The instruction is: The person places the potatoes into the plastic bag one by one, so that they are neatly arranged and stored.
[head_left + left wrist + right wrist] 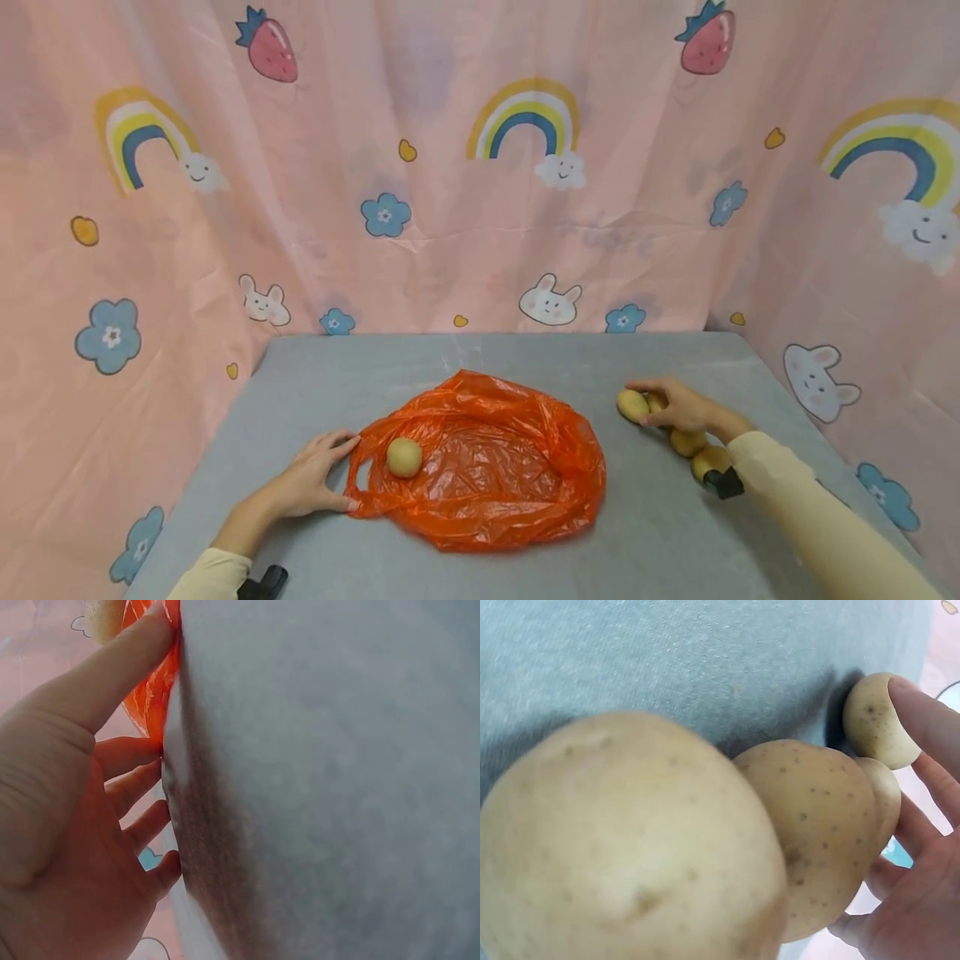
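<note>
Step in hand looks like picking up a potato while steadying the bag. Right hand [681, 407] is at the row on the right — thumb and fingertip pinching the end potato [632, 407], which sits on the desk [660, 542] near the other potatoes [687, 443]. Can't tell if it touches its neighbour. Left hand [311, 477] is spread, thumb and index touching the handle end of the orange bag [495, 471]; bag lies mouth-up, one loose potato [405, 457] in it by that handle. Next move, my read: firm up the pinch, lift straight clear of the row — and leave the left hand put so the bag doesn't slide.
</note>
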